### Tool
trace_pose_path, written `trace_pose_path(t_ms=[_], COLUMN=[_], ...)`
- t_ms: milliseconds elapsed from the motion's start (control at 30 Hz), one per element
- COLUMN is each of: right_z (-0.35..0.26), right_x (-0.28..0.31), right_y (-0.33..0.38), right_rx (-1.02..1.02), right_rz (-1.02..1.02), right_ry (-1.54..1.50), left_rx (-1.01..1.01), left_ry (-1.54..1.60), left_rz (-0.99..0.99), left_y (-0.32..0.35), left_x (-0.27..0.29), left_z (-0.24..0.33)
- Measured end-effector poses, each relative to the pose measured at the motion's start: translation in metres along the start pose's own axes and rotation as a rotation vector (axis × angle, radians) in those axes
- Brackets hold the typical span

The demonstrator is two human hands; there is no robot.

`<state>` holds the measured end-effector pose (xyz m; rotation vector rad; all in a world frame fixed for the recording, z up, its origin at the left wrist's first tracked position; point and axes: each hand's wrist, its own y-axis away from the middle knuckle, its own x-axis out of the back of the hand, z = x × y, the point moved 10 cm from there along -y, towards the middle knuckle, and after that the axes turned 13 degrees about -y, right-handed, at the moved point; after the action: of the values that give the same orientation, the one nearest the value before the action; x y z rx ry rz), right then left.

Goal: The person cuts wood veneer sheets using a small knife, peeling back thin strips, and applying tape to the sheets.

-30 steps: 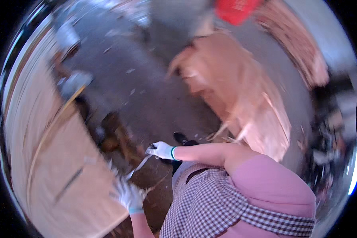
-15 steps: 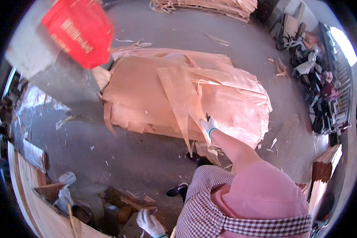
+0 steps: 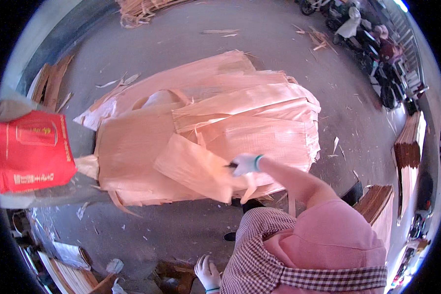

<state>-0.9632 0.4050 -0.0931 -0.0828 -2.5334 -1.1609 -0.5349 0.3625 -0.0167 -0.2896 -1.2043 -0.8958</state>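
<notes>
Clock read from the centre of your view, 12 at top. Pile of thin tan sheets (image 3: 220, 132) fills the middle, on the grey floor (image 3: 171, 228); its edges are ragged, several top layers skewed. One loose sheet (image 3: 191, 159) lies over the pile's near half, its narrow end running toward 5 o'clock, blurred at the tip.

Your right hand (image 3: 245, 165), white glove with green cuff, is just off centre toward 4 o'clock, over the pile. Fingers curled around a small dark object (image 3: 232, 165); cannot tell whether they also pinch the loose sheet beside them. Your left hand (image 3: 207, 272), also gloved, is down at 6 o'clock, fingers extended, nothing seen in it. Hands well apart.

Surroundings: red printed item (image 3: 34, 152) at 9 o'clock, near the pile; brown sheets (image 3: 53, 81) at 10; another sheet pile (image 3: 147, 7) at 11; motorcycles (image 3: 367, 54) at 2; folded-looking stack (image 3: 409, 152) at 3.
</notes>
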Motion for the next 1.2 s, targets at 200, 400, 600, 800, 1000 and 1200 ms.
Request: trace_pose_path(t_ms=[200, 400, 600, 800, 1000, 1200], right_z=[0.152, 0.141, 0.116, -0.103, -0.323, -0.361], right_x=[0.185, 0.193, 0.21, 0.199, -0.111, -0.415], right_y=[0.023, -0.052, -0.041, 0.138, 0.248, 0.404], right_rx=[-0.198, -0.148, -0.028, 0.577, 1.181, 1.534], right_rz=[0.691, 0.81, 0.966, 1.272, 0.789, 0.362], right_ry=[0.13, 0.049, -0.076, -0.069, 0.44, 0.715], left_rx=[-0.057, -0.3, -0.308, -0.146, 0.074, 0.302], left_ry=[0.007, -0.036, -0.204, -0.104, 1.126, 1.804], left_rz=[-0.034, -0.208, -0.262, -0.032, 0.2, 0.731], left_y=[-0.026, -0.031, -0.05, -0.115, -0.051, 0.187], left_x=[0.001, -0.014, 0.028, 0.056, 0.098, 0.102], left_z=[0.012, 0.05, 0.055, 0.068, 0.072, -0.01])
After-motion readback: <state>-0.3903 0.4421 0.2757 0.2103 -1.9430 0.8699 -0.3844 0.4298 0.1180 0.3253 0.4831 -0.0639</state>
